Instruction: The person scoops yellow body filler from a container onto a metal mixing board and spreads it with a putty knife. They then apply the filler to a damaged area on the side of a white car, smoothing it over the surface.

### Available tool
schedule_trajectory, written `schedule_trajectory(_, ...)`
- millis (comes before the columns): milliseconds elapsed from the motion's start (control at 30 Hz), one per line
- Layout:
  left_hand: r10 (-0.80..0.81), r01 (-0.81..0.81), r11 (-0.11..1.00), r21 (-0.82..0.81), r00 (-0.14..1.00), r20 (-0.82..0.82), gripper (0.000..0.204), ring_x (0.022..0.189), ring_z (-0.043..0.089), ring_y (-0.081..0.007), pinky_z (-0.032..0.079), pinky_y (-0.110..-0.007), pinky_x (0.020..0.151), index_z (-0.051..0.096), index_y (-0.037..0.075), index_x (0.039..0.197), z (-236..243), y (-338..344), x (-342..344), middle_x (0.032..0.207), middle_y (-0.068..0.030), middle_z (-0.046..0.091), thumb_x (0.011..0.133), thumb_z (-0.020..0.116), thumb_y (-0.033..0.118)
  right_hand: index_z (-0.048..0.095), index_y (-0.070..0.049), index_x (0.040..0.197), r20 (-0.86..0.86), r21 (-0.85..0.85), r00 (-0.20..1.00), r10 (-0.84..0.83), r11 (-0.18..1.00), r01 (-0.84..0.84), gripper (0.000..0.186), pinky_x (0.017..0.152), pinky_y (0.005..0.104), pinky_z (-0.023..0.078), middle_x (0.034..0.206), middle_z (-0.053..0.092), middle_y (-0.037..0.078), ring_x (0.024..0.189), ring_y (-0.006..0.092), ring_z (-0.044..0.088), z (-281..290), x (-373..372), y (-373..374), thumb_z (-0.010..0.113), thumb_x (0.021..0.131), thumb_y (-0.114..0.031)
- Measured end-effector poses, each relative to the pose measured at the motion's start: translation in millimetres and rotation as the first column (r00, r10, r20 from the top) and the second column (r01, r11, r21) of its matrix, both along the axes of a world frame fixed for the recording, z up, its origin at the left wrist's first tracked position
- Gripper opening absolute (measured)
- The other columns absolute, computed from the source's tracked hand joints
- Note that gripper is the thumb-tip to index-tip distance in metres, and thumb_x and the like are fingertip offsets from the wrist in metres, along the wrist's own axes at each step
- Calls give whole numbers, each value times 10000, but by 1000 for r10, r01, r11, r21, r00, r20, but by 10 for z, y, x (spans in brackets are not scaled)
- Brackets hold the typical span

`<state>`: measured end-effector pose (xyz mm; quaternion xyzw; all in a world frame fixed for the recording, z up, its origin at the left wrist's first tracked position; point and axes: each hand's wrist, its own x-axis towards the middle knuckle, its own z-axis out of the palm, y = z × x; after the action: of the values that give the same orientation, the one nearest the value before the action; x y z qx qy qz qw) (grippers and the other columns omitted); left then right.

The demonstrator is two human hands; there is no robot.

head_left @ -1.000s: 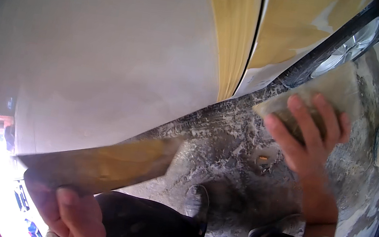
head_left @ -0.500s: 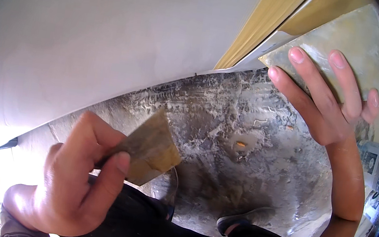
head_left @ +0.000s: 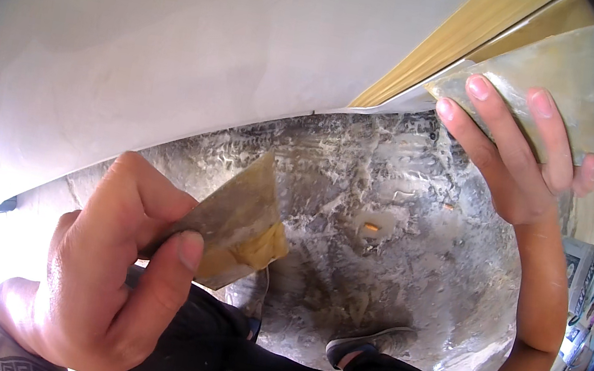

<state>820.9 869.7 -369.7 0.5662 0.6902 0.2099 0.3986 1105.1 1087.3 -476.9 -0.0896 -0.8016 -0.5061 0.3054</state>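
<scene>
My left hand (head_left: 112, 258) pinches a flat putty spreader (head_left: 235, 219) between thumb and bent fingers. It is a thin greyish-brown plate, tilted, with a lump of tan putty (head_left: 253, 251) along its lower right edge. At the upper right, my right hand (head_left: 521, 160) holds a large, smeared, pale rectangular board (head_left: 555, 77). Its fingers are spread over the board's near face; how the board is gripped behind is hidden. A large pale grey curved panel (head_left: 181, 40), like vehicle bodywork, fills the upper left, ending in a tan-yellow strip (head_left: 445, 47) beside the board.
The stained concrete floor (head_left: 346, 268) below has white residue and small orange bits (head_left: 371, 227). My shoe (head_left: 366, 341) and dark trousers show at the bottom. Assorted items and a grey box (head_left: 579, 274) line the right edge. Bright light washes out the far left.
The panel and its strip have shifted right in view, and the board sits lower and farther right. My left hand has moved slightly left, while the spreader's tip is raised. Both hands keep their holds.
</scene>
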Motion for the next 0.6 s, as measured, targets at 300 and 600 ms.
schedule_trajectory(300, 28, -28, 1000, 5, 999, 44, 134, 735, 471, -62, 385, -236, 690, 349, 27, 1039, -7, 9, -25, 797, -78, 578, 1051, 443, 122, 672, -516, 1161, 27, 3, 999, 29, 1000, -29, 249, 1171, 358, 66, 1288, 601, -275, 1298, 60, 472, 47, 7, 72, 569, 937, -479)
schedule_trajectory(600, 69, -72, 997, 29, 994, 85, 140, 733, 474, -64, 393, -233, 694, 353, 23, 1044, -63, 3, 2, 814, -82, 583, 1051, 445, 128, 694, -472, 1159, 37, -18, 997, 66, 998, -65, 253, 1199, 356, 56, 1285, 612, -260, 1293, 61, 476, 73, -26, 98, 553, 950, -446)
